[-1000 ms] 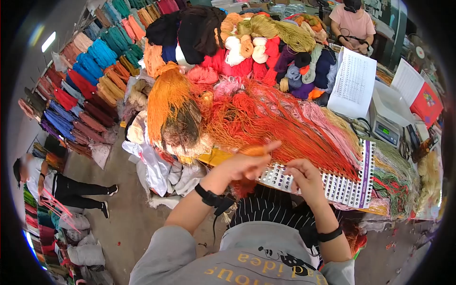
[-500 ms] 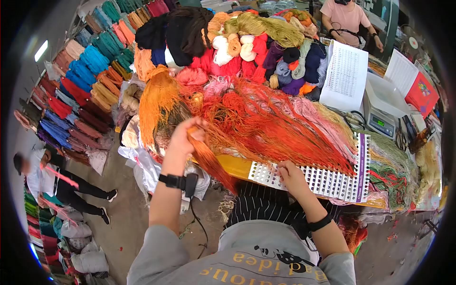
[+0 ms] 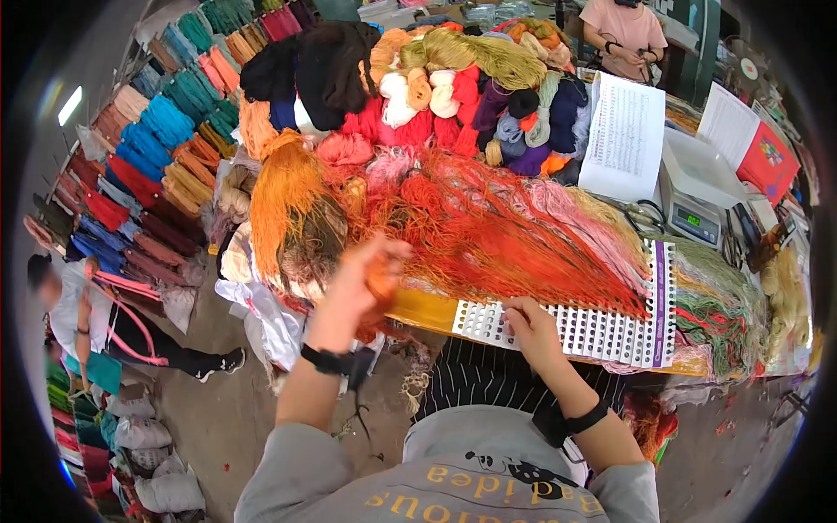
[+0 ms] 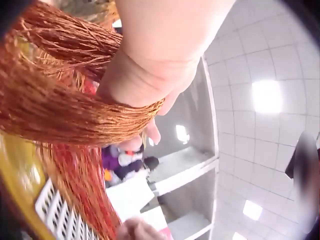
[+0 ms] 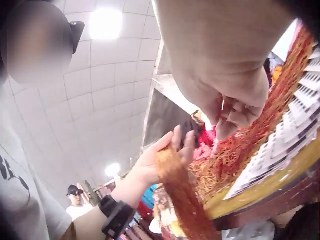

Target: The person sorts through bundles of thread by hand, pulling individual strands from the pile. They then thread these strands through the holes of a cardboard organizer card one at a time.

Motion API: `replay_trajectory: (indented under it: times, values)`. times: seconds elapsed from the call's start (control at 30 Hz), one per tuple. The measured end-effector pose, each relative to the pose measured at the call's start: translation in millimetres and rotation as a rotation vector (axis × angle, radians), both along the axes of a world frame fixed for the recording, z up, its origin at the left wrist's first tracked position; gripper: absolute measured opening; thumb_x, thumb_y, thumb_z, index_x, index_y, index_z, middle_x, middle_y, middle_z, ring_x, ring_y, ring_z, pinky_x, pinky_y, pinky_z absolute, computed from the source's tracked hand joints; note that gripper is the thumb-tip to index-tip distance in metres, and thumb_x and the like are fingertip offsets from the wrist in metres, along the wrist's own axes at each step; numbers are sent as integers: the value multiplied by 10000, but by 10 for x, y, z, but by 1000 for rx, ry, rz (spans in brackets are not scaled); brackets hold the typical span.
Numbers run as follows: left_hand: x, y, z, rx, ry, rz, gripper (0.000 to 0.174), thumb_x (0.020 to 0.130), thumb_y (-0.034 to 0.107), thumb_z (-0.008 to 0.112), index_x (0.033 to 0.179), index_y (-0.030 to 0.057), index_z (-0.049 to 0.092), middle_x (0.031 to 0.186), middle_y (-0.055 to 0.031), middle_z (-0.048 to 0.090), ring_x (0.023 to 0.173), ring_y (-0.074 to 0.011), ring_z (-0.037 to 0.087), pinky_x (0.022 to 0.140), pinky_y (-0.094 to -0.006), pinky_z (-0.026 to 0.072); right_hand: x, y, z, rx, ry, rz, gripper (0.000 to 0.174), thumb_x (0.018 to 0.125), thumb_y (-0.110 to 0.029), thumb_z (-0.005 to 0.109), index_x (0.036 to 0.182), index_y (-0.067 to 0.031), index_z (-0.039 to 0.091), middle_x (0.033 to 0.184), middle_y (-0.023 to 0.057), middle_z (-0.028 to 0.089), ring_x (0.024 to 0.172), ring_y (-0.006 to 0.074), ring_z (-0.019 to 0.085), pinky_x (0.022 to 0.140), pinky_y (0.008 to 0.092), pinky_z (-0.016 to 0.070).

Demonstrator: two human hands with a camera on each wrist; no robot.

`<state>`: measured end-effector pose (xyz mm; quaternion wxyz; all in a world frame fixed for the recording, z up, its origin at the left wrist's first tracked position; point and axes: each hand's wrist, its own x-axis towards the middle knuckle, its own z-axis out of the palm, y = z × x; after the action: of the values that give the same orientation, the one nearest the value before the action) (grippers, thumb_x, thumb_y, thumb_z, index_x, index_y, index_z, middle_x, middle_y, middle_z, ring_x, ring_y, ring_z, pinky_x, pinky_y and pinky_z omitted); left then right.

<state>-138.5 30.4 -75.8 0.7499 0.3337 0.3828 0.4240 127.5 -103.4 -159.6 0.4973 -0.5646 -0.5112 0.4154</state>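
A thick hank of rust-orange thread [image 4: 75,117] is looped round my left hand [image 3: 357,275], which grips it above the front edge of the table. The hank trails down from the palm in the right wrist view. My right hand [image 3: 532,331] is over a row of white perforated cards [image 3: 602,336], its thumb and fingertips pinched together on thread, most of which the fingers hide. Behind the cards spreads a fan of long red-orange threads [image 3: 523,244], whose right ends lie along the cards' holes.
Orange fringed thread [image 3: 288,187] hangs at the table's left. Skeins of many colours [image 3: 418,96] are piled behind. On the right are a printed sheet [image 3: 623,135], a digital scale [image 3: 693,222] and scissors [image 3: 645,213]. Two other people [image 3: 623,39] are around; yarn racks [image 3: 166,118] stand left.
My left hand swung left and up with the hank, turning it, and is now slightly right and lower again. The right hand stayed by the cards, pinching. The person at left moved.
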Motion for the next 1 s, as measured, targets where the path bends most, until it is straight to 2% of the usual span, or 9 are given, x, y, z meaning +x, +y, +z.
replay_trajectory:
  times: [0.03, 0.07, 0.1, 0.13, 0.37, 0.43, 0.77, 0.93, 1.0]
  values:
    - [128, -183, -113, 57, 29, -218, 458, 938, 381, 462, 1062, -41, 592, 986, -121, 623, 841, -166, 580, 747, -289, 479, -63, -5, 70, 15, 69, 24, 152, 887, -72, 536, 1002, 16, 581, 771, 91, 603, 648, 134, 575, 599, 258, 467]
    - [325, -380, -182, 58, 56, -226, 500, 944, 415, 424, 1124, -26, 579, 1170, -115, 580, 1042, -203, 536, 901, -363, 437, -135, -13, 145, 9, 66, 34, 152, 887, -72, 536, 1002, 16, 581, 771, 91, 603, 648, 134, 575, 599, 258, 467]
    - [461, -503, -253, 23, 8, -326, 488, 950, 409, 410, 1146, -6, 577, 1300, -95, 506, 1202, -202, 443, 966, -395, 397, -205, -17, 225, 36, 114, 62, 146, 883, -69, 544, 995, 16, 584, 771, 85, 605, 654, 127, 576, 596, 250, 466]
    - [626, -656, -213, -25, -87, -360, 476, 960, 390, 393, 1169, -1, 567, 1325, -107, 481, 1241, -211, 421, 982, -390, 386, -267, -25, 296, 65, 161, 88, 140, 880, -65, 552, 988, 16, 586, 770, 78, 607, 659, 120, 577, 594, 243, 466]
    - [904, -789, -300, -203, -273, -474, 440, 960, 347, 419, 1207, -4, 517, 1266, -118, 513, 1098, -232, 539, 867, -377, 482, -251, -81, 375, -75, 362, 143, 101, 912, -91, 523, 919, 3, 559, 751, 24, 570, 622, 84, 537, 552, 209, 411]
    - [938, -787, -295, -177, -262, -443, 440, 957, 348, 427, 1203, -5, 517, 1257, -127, 516, 1082, -230, 542, 875, -379, 476, -226, -113, 400, -76, 430, 136, 139, 943, -135, 476, 874, -28, 531, 752, 26, 578, 604, 71, 531, 522, 187, 367]
    - [890, -781, -243, -150, -174, -284, 429, 955, 342, 438, 1202, 1, 521, 1174, -118, 555, 1111, -229, 523, 911, -388, 448, -146, -197, 435, -116, 508, 132, 160, 958, -144, 444, 882, -18, 507, 778, 64, 619, 564, 84, 526, 521, 200, 389]
    - [962, -859, -190, -127, -212, -337, 422, 960, 328, 426, 1192, -10, 524, 1185, -122, 550, 1109, -226, 524, 925, -380, 440, -213, -190, 434, -79, 423, 164, 114, 898, -119, 559, 942, -16, 537, 774, 36, 592, 570, 69, 510, 512, 193, 401]
    - [978, -884, -171, -101, -216, -362, 421, 963, 324, 420, 1187, -16, 526, 1188, -125, 548, 1113, -227, 522, 933, -378, 436, -222, -185, 442, -79, 420, 163, 196, 865, -102, 602, 1023, 2, 552, 766, 26, 573, 564, 57, 491, 502, 187, 409]
